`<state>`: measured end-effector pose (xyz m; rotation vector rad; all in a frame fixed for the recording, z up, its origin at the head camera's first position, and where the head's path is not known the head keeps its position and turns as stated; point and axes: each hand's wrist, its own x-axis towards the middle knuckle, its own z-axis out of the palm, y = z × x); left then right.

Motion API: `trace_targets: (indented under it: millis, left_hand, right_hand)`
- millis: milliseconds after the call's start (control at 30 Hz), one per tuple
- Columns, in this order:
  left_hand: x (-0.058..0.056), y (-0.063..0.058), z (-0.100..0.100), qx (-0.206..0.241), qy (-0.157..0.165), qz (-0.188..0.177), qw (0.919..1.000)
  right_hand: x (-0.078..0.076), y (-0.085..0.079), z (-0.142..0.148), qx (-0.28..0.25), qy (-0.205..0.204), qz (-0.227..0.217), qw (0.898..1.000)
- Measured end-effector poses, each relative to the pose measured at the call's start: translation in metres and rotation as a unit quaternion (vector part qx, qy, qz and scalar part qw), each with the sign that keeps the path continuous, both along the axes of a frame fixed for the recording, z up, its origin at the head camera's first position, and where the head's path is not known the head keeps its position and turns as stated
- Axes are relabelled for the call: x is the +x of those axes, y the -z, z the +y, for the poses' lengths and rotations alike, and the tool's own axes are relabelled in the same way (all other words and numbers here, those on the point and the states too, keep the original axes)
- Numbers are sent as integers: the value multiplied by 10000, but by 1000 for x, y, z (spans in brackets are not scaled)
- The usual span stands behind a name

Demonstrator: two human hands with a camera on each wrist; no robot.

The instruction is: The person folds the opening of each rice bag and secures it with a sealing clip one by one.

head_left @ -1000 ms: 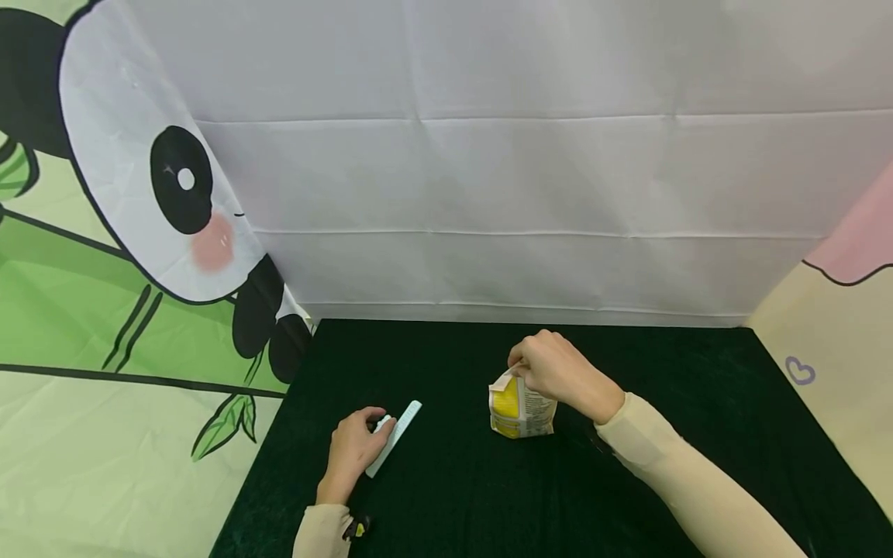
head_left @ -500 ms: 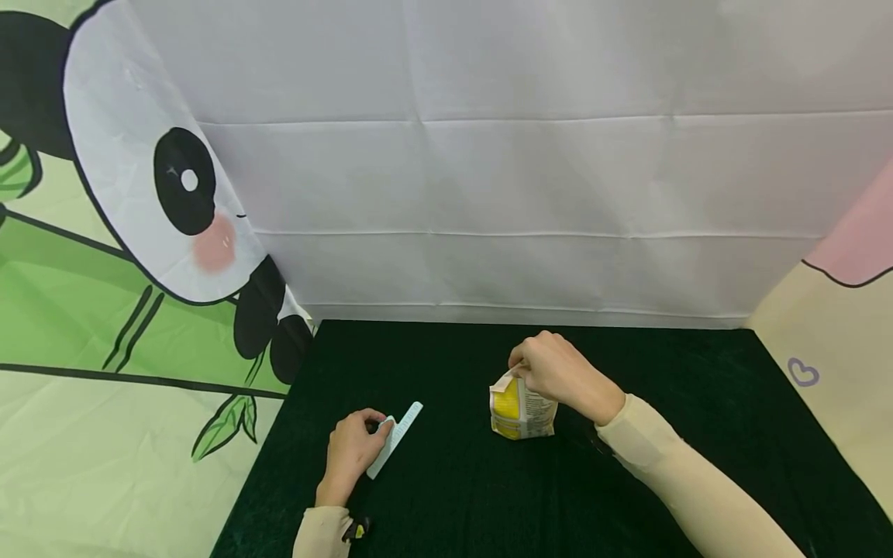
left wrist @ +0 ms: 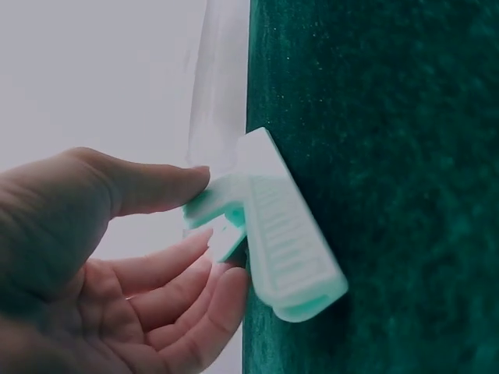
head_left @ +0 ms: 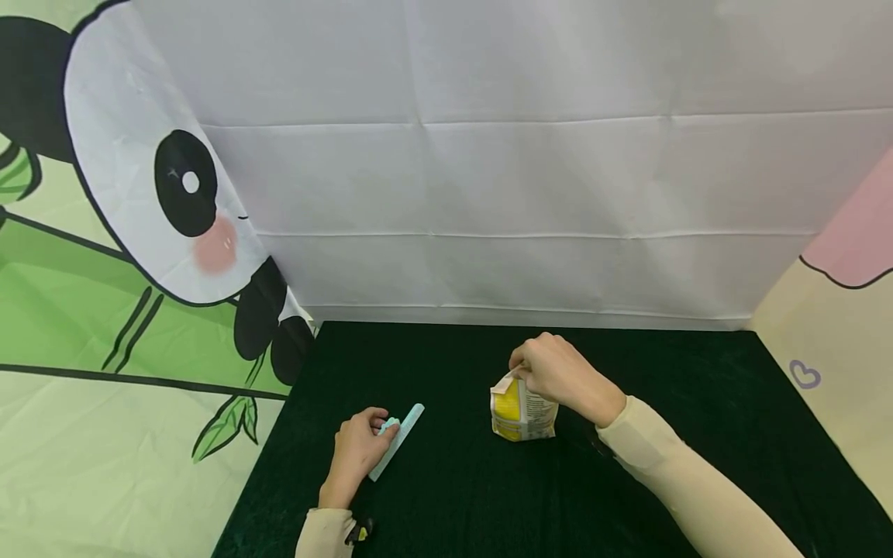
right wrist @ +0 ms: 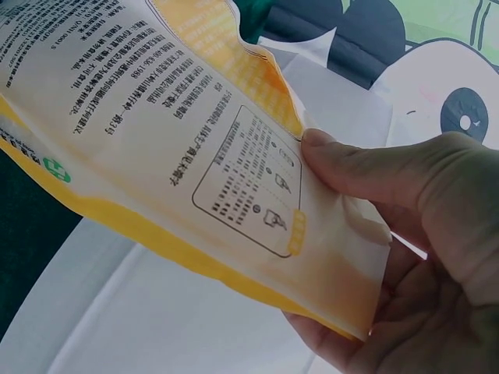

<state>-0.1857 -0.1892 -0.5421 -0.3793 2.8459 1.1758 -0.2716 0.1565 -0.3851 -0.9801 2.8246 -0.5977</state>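
Observation:
My left hand (head_left: pixel 357 446) pinches the handle tabs of a pale mint bag clip (left wrist: pixel 288 234) between thumb and fingers. The clip's long ribbed bar lies close over the dark green cloth and slants away to the right. Over to the right, my right hand (head_left: pixel 561 372) holds the top of a yellow and white printed food bag (head_left: pixel 522 411), thumb on one side and fingers behind. That bag stands upright on the cloth. Its printed back panel (right wrist: pixel 195 140) fills much of the right wrist view, with the top edge folded at the thumb.
A dark green cloth (head_left: pixel 453 496) covers the table. Behind it hangs a white sheet (head_left: pixel 488 194). Printed cloth with a panda (head_left: pixel 160 201) hangs at the left, and a cream and pink one (head_left: pixel 830 333) at the right.
The clip has tilted slightly in the left hand's fingers, its handle tabs showing differently. The right hand and the bag stay in place.

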Motion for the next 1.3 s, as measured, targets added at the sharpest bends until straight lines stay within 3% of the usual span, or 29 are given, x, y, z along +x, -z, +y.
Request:
trace_targets:
  millis: [400,633,1100,1300]
  left_hand:
    - [1,-6,0,-132,235,-310,9992]
    - [2,-7,0,-197,202,-307,9991]
    - [3,-12,2,-233,130,267,9993]
    - [5,-22,7,-125,104,640,9978]
  right_hand:
    - [0,2,0,-39,-57,184,9998]
    - [3,0,-2,31,140,199,9997]
    - [4,1,-5,-54,592,-74,9982]
    - [2,-1,-5,-236,635,-308,9972]
